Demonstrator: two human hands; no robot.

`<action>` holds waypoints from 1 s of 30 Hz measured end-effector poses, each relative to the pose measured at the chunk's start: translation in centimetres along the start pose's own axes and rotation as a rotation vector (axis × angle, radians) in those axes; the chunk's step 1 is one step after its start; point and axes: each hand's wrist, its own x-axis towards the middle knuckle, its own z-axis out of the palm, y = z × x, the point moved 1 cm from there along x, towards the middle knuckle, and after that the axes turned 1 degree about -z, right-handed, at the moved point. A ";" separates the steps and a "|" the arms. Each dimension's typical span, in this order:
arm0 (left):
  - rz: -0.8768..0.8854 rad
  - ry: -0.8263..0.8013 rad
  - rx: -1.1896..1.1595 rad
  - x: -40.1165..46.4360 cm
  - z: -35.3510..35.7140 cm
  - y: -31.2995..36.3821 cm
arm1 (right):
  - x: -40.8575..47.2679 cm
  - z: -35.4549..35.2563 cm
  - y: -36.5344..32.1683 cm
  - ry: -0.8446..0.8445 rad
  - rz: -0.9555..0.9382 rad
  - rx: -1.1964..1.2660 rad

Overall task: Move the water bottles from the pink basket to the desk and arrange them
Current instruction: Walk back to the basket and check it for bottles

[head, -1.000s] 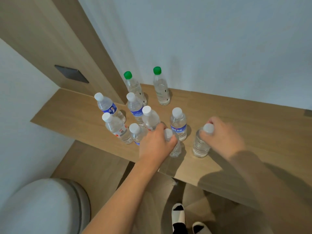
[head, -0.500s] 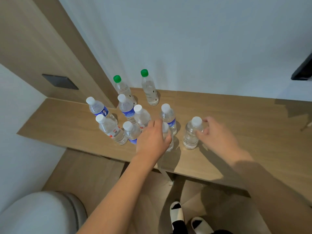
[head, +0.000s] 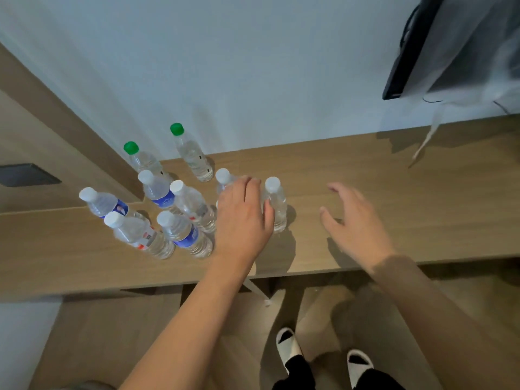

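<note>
The left hand (head: 242, 218) curls round a clear plastic white-capped water bottle (head: 275, 204) standing on the light wooden surface (head: 365, 170); the right hand (head: 354, 218) hovers spread, holding nothing; farther left stand eight more upright clear bottles (head: 180, 232), two green-capped ones (head: 191, 153) rearmost

our left hand (head: 242, 220) reaches forward, fingers loosely curved; our right hand (head: 354, 220) hovers open, fingers spread and relaxed.
</note>
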 end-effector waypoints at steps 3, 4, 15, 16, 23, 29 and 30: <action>0.115 -0.028 -0.066 0.1 1.3 3.8 | -2.0 -2.8 2.2 0.067 0.049 -0.002; 0.145 -0.039 -0.084 0.2 1.8 5.2 | -2.8 -3.9 3.1 0.085 0.061 -0.004; 0.552 -0.190 -0.216 -2.4 6.6 30.2 | -17.6 -18.7 17.8 0.363 0.399 -0.018; 0.589 -0.195 -0.232 -3.1 6.9 32.9 | -19.4 -20.0 19.3 0.388 0.426 -0.015; 0.862 -0.214 -0.392 -9.1 9.1 50.5 | -32.2 -29.1 29.2 0.568 0.650 -0.034; 1.038 -0.258 -0.499 -12.7 10.7 62.8 | -40.1 -34.5 34.4 0.827 0.757 -0.023; 1.043 -0.241 -0.498 -12.7 10.7 63.3 | -40.0 -34.6 34.7 0.841 0.743 -0.007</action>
